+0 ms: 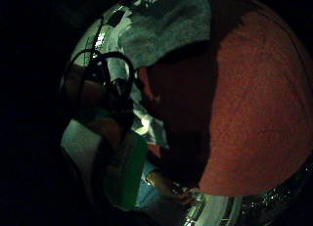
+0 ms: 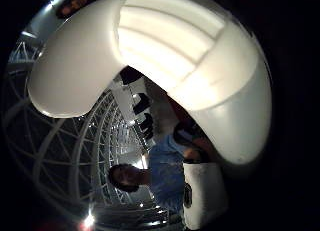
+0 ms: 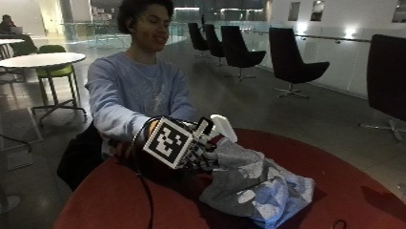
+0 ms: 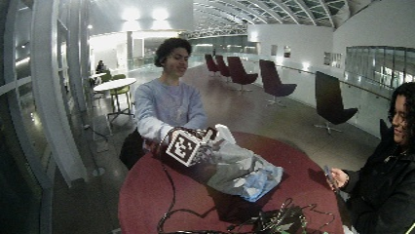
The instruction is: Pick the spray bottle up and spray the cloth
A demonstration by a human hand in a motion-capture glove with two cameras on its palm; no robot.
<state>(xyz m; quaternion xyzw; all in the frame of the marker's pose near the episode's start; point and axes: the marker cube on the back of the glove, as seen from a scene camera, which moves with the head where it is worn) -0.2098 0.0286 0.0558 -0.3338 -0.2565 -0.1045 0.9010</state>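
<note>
My gloved right hand grips a spray bottle, whose white spray head sticks up above the fingers. The bottle's body is hidden behind the hand. The nozzle points over a crumpled grey and pale blue cloth, which lies heaped on the red round table right beside the hand. In the thumb side palm view the white spray head fills most of the picture, close against the palm. The little finger side palm view looks down on the grey cloth and the red table.
The table's near rim curves round in front of the person. A tangle of dark cables lies at the table's front edge. Dark chairs stand well behind on the floor.
</note>
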